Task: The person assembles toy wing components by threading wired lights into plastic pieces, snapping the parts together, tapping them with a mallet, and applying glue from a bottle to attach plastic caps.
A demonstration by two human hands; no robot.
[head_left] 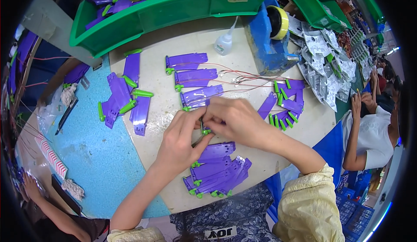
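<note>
Over the middle of the table, my left hand (177, 141) pinches a purple plastic part by its green end piece (206, 132). My right hand (236, 119) is closed against the same spot; its fingertips hide whatever they grip. Just beyond the hands lie three purple parts with green ends in a column, the nearest being a flat purple part (200, 95). Thin red wires (243, 73) run from them to the right. Closer to me is a fanned pile of purple parts (219, 176).
A green bin (169, 22) of purple parts stands at the back. Nearby are a glue bottle (224, 43) and a blue tape dispenser (271, 46). Purple-green parts (126, 96) lie left, silver parts (323, 59) are heaped right. Other people's arms show at both sides.
</note>
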